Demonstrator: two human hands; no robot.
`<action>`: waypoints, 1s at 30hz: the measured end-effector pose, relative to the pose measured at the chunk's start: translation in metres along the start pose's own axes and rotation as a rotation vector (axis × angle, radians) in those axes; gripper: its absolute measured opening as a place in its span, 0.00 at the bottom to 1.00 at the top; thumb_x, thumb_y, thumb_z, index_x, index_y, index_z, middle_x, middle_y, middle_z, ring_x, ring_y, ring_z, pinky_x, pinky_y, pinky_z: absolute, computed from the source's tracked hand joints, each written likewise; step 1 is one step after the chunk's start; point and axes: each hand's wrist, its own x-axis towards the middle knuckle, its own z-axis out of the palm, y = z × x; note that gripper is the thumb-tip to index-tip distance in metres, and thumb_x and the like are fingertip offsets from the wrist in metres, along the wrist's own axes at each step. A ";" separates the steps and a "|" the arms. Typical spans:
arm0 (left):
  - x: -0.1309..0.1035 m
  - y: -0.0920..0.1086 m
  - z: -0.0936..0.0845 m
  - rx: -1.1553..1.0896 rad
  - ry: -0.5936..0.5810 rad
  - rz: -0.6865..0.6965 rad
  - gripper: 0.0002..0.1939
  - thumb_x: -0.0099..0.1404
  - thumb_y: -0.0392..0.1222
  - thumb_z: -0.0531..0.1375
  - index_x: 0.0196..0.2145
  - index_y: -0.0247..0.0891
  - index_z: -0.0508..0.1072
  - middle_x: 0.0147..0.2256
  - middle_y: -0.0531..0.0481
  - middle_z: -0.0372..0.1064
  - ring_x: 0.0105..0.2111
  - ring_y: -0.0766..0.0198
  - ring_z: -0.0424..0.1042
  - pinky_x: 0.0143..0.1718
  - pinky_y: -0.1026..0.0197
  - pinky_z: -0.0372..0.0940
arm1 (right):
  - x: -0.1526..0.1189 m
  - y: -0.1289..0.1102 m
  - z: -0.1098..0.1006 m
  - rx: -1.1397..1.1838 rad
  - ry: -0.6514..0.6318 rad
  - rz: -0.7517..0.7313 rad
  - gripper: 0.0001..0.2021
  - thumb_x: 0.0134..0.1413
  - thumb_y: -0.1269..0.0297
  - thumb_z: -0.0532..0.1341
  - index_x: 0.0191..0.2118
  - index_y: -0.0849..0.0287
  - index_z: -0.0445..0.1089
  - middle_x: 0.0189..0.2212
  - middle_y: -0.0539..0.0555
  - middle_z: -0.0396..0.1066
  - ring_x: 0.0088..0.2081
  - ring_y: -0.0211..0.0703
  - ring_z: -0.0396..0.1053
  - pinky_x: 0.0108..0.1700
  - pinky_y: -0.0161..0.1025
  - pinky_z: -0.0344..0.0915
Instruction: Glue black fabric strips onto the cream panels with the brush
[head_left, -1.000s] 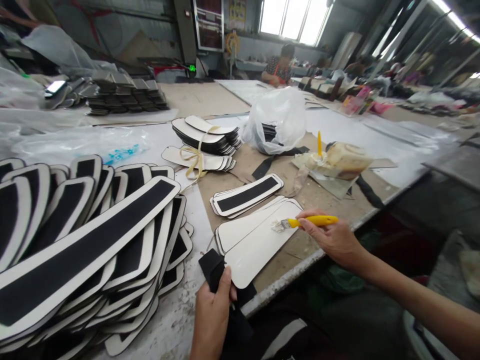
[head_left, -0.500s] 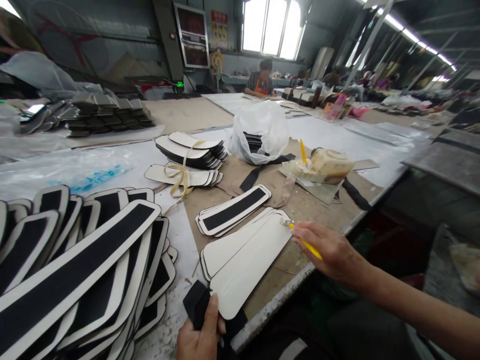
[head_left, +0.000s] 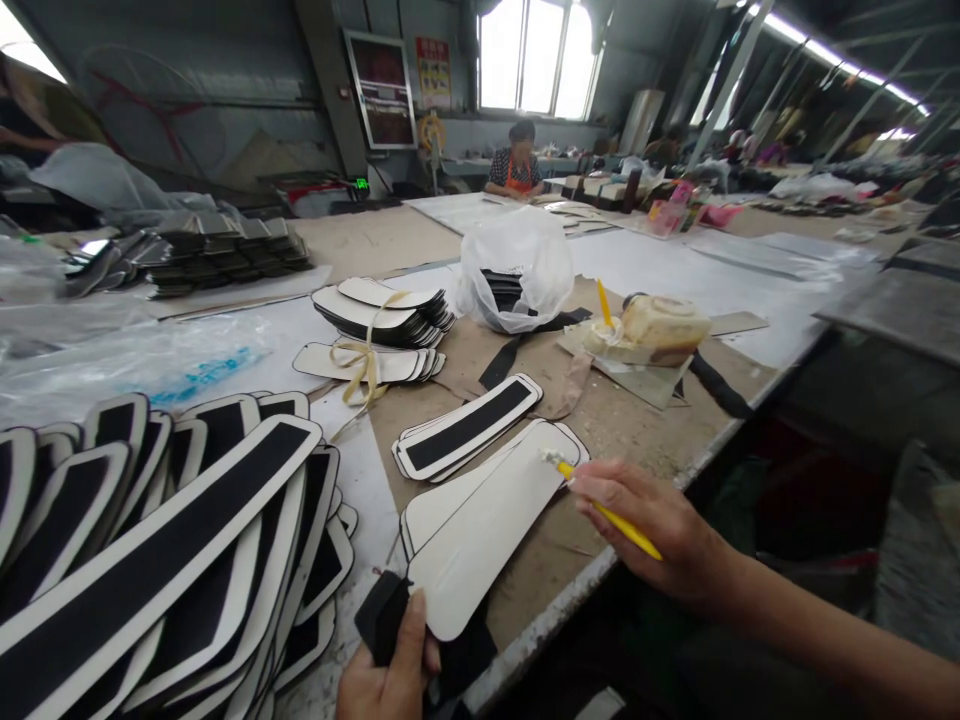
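Note:
My right hand (head_left: 656,525) grips a yellow-handled brush (head_left: 626,532). Its white-coated tip rests on the upper part of a long white panel (head_left: 480,545), which lies fanned over similar panels. At the panel's lower end, my left hand (head_left: 394,660) is closed on folded black strips (head_left: 381,615), its thumb beside the panel's corner. Whether those fingers also pinch the panel is unclear. Just beyond lies a small pile of white pieces, the top one bearing a black strip (head_left: 472,428).
Many black-and-white panels (head_left: 161,545) are heaped at left. Behind stand a ribbon-tied stack (head_left: 375,365), a plastic bag (head_left: 517,265) of black pieces and a stained glue container (head_left: 664,325) beside an upright yellow stick (head_left: 604,300). A co-worker (head_left: 515,165) sits across the table.
The brush tip has moved left and slightly down, from the far edge of the white panel inward. The panel's lower end and my left hand have shifted slightly left.

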 end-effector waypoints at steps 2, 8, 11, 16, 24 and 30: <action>0.001 -0.001 0.000 -0.012 0.004 0.018 0.30 0.46 0.70 0.58 0.12 0.39 0.63 0.13 0.53 0.57 0.18 0.64 0.58 0.24 0.61 0.54 | 0.000 0.015 0.007 -0.116 -0.005 -0.041 0.11 0.56 0.75 0.57 0.45 0.61 0.67 0.39 0.60 0.71 0.42 0.46 0.69 0.45 0.41 0.69; 0.003 0.000 0.007 -0.048 0.031 0.092 0.28 0.50 0.67 0.58 0.13 0.39 0.61 0.13 0.55 0.55 0.17 0.65 0.56 0.22 0.63 0.51 | -0.001 0.006 0.034 0.044 -0.042 -0.008 0.08 0.57 0.74 0.55 0.41 0.63 0.69 0.36 0.61 0.72 0.40 0.47 0.70 0.43 0.42 0.70; 0.006 0.005 0.009 -0.088 0.034 0.109 0.28 0.51 0.64 0.60 0.12 0.38 0.60 0.13 0.55 0.55 0.17 0.67 0.54 0.21 0.64 0.50 | 0.004 -0.020 0.033 0.453 -0.059 0.196 0.08 0.58 0.70 0.55 0.43 0.60 0.68 0.37 0.57 0.71 0.41 0.42 0.70 0.44 0.38 0.68; 0.010 0.010 0.001 -0.094 0.141 0.153 0.25 0.53 0.62 0.60 0.14 0.37 0.65 0.14 0.55 0.55 0.18 0.68 0.54 0.22 0.64 0.51 | 0.011 -0.035 0.017 0.768 0.005 0.501 0.08 0.61 0.62 0.53 0.39 0.57 0.69 0.36 0.53 0.69 0.39 0.40 0.68 0.41 0.36 0.67; -0.046 0.021 -0.012 -0.503 0.031 0.073 0.20 0.57 0.56 0.59 0.34 0.34 0.74 0.21 0.51 0.66 0.18 0.71 0.58 0.20 0.68 0.54 | 0.010 -0.038 0.000 0.903 -0.136 0.621 0.15 0.63 0.55 0.48 0.32 0.57 0.64 0.28 0.50 0.64 0.31 0.38 0.65 0.36 0.36 0.63; -0.081 0.022 0.020 -0.580 -0.122 -0.064 0.28 0.50 0.58 0.65 0.42 0.33 0.73 0.18 0.53 0.65 0.16 0.71 0.59 0.18 0.68 0.53 | 0.002 -0.084 0.031 1.212 -0.523 0.589 0.13 0.61 0.54 0.53 0.35 0.59 0.64 0.24 0.47 0.63 0.28 0.36 0.66 0.34 0.35 0.63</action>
